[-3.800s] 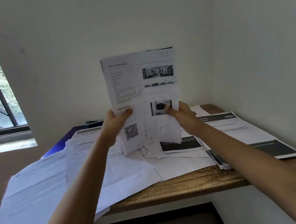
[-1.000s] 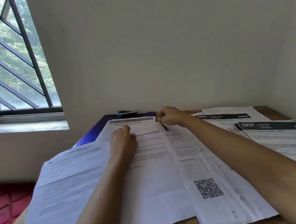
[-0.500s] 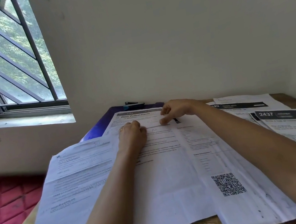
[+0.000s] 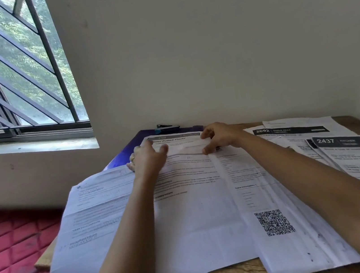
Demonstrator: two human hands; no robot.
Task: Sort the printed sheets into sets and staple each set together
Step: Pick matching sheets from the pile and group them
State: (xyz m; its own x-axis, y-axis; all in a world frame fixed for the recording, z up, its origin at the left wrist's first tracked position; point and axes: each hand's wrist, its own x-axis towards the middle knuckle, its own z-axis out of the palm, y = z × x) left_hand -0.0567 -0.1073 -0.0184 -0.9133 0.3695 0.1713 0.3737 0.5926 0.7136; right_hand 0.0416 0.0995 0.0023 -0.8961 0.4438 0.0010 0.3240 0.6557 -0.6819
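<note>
Printed sheets cover the wooden table [image 4: 239, 269]. On top in the middle lies the "Water Potted Plants" sheet [image 4: 197, 204]. My left hand [image 4: 148, 160] rests on its upper left part, thumb stretched out to the right. My right hand [image 4: 220, 137] pinches that sheet's upper right corner, and the top strip is slightly raised. A sheet with a QR code [image 4: 275, 225] lies to the right, partly under it. A dark stapler [image 4: 168, 127] sits by the wall behind the sheets.
Sheets headed 2692 [image 4: 291, 131] and 2437 [image 4: 352, 146] lie at the right. Another sheet [image 4: 96, 208] hangs over the table's left edge. A purple folder [image 4: 125, 155] shows under the pile. Walls close the back and right; a red mat [image 4: 9, 253] covers the floor.
My right hand has taken the top sheet's upper right corner between fingers and thumb. My left hand has uncurled and slid toward the sheet's left edge. The view has moved closer.
</note>
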